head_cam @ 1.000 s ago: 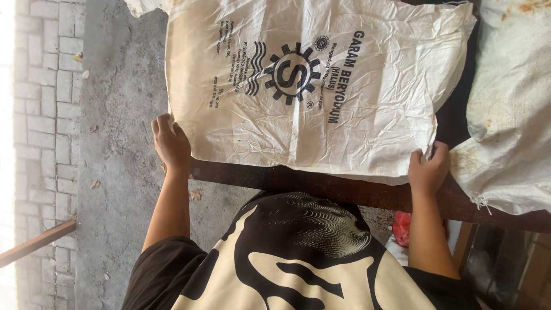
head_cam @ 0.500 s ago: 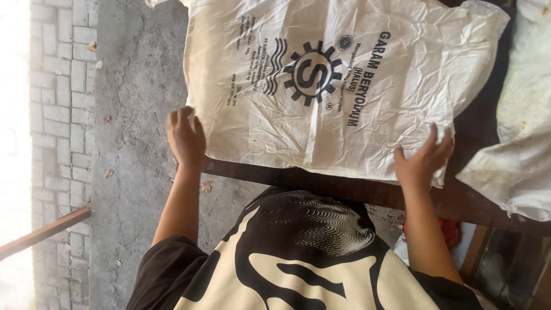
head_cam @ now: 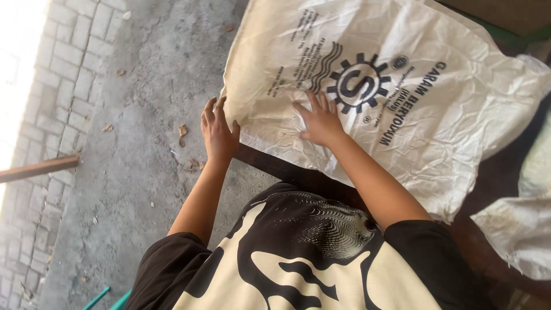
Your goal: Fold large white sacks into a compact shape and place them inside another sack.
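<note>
Can't see the top of the creased white woven plastic sack [head_cam: 459, 120]; it's cut by the frame's upper edge, well beyond my right hand's [head_cam: 319, 121] fingertips. Dark wooden table [head_cam: 287, 169] mostly hidden under the sack, only a strip shows just below my left hand's [head_cam: 218, 133] fingers. Left palm hidden, can't tell if the fingers pinch the sack's edge. Second dirty white sack [head_cam: 516, 229] cut at the right edge.

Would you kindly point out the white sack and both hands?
white sack [head_cam: 459, 115], head view, its wrinkled middle.
left hand [head_cam: 218, 129], head view, its back.
right hand [head_cam: 320, 121], head view, its back.
</note>
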